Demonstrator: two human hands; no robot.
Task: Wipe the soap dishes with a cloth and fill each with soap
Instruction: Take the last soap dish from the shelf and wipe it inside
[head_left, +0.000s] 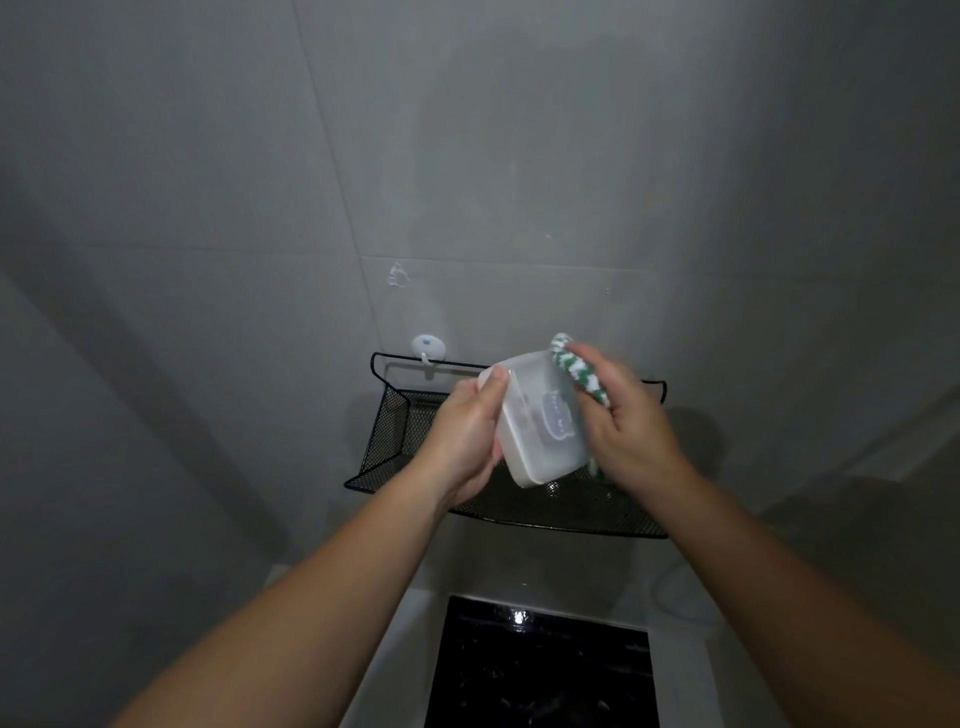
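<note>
Wiping step in hand. L hand (464, 431) grip clamps soap dish (540, 421), held tilted above wire shelf (387, 441). R hand (626, 418) grip presses green-white cloth (576, 370) against dish's right side. Next, prob.: finish wipe, reshelve, add soap; none seen.

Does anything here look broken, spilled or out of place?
Nothing much. The left hand holds the translucent white plastic soap dish; the right hand presses a green-and-white cloth against it, above the black mesh wall shelf.
</note>
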